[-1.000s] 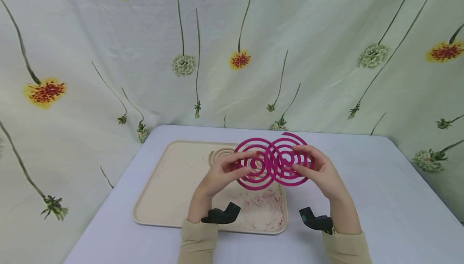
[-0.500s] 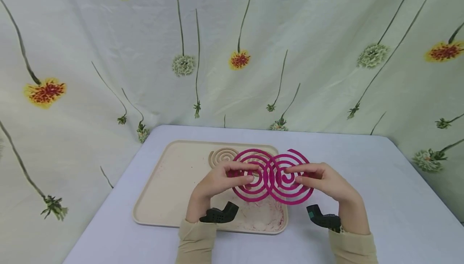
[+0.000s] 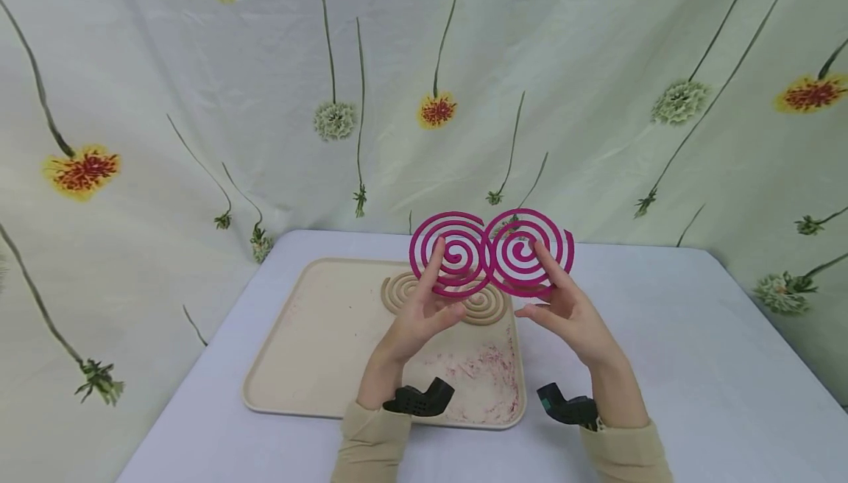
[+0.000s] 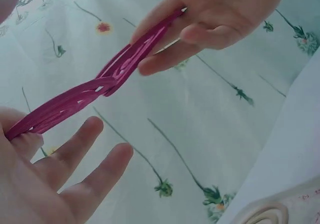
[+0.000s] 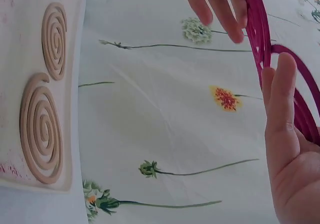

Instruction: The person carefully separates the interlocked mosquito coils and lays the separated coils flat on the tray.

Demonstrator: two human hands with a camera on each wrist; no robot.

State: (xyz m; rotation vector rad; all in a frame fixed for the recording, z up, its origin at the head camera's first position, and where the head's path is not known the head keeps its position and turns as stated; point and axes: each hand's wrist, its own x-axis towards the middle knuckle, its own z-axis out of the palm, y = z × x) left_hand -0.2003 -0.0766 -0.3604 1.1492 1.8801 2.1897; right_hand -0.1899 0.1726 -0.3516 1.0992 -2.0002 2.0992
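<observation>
A magenta pair of interlinked mosquito coils (image 3: 489,255) is held up above the far part of the tray, its spiral faces towards the head view. My left hand (image 3: 412,325) grips the left coil, the index finger lying across its front and the thumb apart below it. Similarly, my right hand (image 3: 575,314) holds the right coil with its index finger over the front, thumb spread away. In the left wrist view the magenta coils (image 4: 75,97) appear nearly edge-on, running between both hands. Some fingertips behind the coils are hidden in the head view.
A beige tray (image 3: 318,350) lies on the white-covered table (image 3: 676,350), with reddish crumbs at its near right corner. On it rest tan coils (image 5: 45,129), partly hidden by my left hand in the head view. A flower-printed cloth (image 3: 583,137) hangs behind.
Both hands first lowered the magenta coils a little, then raised them well above the tray and turned them more upright. My index fingers now point upward across the coils, thumbs moved away.
</observation>
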